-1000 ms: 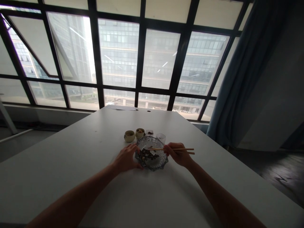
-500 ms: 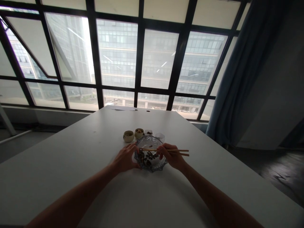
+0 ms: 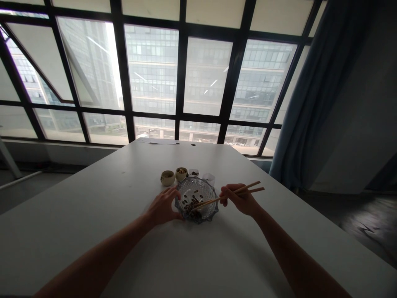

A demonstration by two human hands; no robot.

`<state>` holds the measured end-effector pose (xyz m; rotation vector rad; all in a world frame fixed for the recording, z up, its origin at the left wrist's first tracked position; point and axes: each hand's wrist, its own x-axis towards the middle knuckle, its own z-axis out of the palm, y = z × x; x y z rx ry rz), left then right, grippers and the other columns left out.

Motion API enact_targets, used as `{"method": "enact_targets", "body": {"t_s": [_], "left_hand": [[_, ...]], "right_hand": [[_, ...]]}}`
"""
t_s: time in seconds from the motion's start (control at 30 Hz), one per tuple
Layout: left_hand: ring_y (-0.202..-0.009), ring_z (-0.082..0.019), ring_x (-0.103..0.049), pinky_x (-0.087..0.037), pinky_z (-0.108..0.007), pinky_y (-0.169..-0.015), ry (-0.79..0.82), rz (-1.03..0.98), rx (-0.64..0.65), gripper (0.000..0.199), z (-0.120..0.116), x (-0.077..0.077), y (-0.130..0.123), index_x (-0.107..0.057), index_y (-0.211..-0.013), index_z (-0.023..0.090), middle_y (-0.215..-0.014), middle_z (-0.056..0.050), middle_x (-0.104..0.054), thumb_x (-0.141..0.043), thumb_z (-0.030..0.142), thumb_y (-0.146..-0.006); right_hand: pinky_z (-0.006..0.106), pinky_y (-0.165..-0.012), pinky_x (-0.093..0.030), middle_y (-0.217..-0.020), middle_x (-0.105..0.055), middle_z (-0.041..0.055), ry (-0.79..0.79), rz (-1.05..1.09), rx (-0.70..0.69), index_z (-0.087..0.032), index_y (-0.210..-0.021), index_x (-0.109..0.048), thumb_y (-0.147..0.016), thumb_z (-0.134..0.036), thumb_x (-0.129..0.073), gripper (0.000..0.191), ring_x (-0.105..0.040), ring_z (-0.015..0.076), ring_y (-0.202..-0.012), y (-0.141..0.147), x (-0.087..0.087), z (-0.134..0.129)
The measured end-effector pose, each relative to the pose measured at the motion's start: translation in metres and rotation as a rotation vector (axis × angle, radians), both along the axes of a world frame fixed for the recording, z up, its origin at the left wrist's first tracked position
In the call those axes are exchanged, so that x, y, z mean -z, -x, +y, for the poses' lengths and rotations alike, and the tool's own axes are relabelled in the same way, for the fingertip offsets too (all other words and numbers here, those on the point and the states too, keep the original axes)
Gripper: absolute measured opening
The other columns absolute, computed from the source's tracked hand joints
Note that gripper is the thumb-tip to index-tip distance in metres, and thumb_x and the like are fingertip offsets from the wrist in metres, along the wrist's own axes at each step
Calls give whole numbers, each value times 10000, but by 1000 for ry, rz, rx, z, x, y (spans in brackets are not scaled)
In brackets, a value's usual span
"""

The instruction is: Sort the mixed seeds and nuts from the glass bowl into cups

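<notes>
Your right hand is closed around slim tan chopsticks; your left hand, thumb and fingers spread wide, grasps the left side of a clear, textured glass bowl with a pointed rim, just below the frame's centre. The tips reach small dark-brown oval pieces (mostly heaped lower left inside). Beyond stand two rounded yellowish cups.

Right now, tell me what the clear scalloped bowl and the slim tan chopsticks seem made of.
Clear scalloped bowl: probably glossy glass, given its translucent, patterned wall, though plastic is possible. Slim tan chopsticks: likely wood or bamboo, apparently matte, judging by their even, dull colour.
</notes>
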<state>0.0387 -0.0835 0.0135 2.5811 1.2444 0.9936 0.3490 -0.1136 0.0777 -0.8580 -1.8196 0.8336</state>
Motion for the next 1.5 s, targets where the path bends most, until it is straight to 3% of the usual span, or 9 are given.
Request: {"method": "enact_targets", "body": {"t_s": [0.23, 0.5, 0.73, 0.87, 1.07, 1.2, 1.5], "left_hand": [[-1308, -424, -568, -516, -542, -1023, 12, 7, -18, 590, -2, -2, -1, -595, -900, 221, -1384, -211, -623, -952, 468, -500], [-1323, -417, -554, -514, -516, -1030, 30, 28, -30, 608, -2, -1, -2, -583, -913, 215, -1384, -210, -618, -955, 468, -504], [-1282, -407, -583, -511, -533, -1022, 41, 12, -31, 593, -1, -1, -1, -585, -912, 229, -1360, -184, -638, -945, 471, -507], [-1253, -401, -599, -519, -520, -1007, 32, -2, -28, 589, -1, 0, -1, -580, -898, 233, -1324, -168, -657, -936, 493, -507], [-1010, -330, -681, -558, -432, -867, 75, -5, -68, 559, -4, -3, -2, -577, -897, 231, -1075, -86, -724, -907, 503, -538], [-949, -319, -684, -553, -414, -832, 116, 10, -98, 564, -6, -6, -2, -586, -907, 226, -1035, -76, -726, -908, 501, -535], [-932, -322, -698, -553, -395, -817, 147, 5, -132, 559, -5, -4, -2, -615, -918, 243, -1015, -70, -733, -889, 523, -520]], "right_hand": [[232, -501, -516, -613, -724, 51, -60, -203, -41, -168, -703, -737, -941, -492, -623, 418, -668, 151, -545, 2, -3, -7], [241, -527, -517, -624, -724, 50, -112, -213, -13, -172, -700, -707, -959, -486, -596, 422, -669, 152, -550, 12, 2, -6], [256, -522, -540, -608, -725, 44, -72, -120, -24, -187, -687, -689, -944, -544, -601, 449, -680, 160, -537, 18, 8, -6], [243, -468, -515, -559, -710, 35, 24, 59, 39, -186, -645, -690, -863, -585, -692, 455, -647, 148, -473, 19, 10, -3], [285, -409, -528, -519, -693, 46, 115, 326, 178, -196, -699, -620, -823, -713, -651, 532, -647, 184, -426, 7, 18, 22], [312, -420, -556, -473, -669, 48, 168, 416, 225, -209, -679, -577, -784, -709, -696, 524, -633, 190, -394, -2, 22, 35], [298, -415, -526, -552, -702, 54, 58, 439, 305, -189, -689, -632, -794, -657, -729, 489, -637, 180, -437, 2, 22, 25]]}}
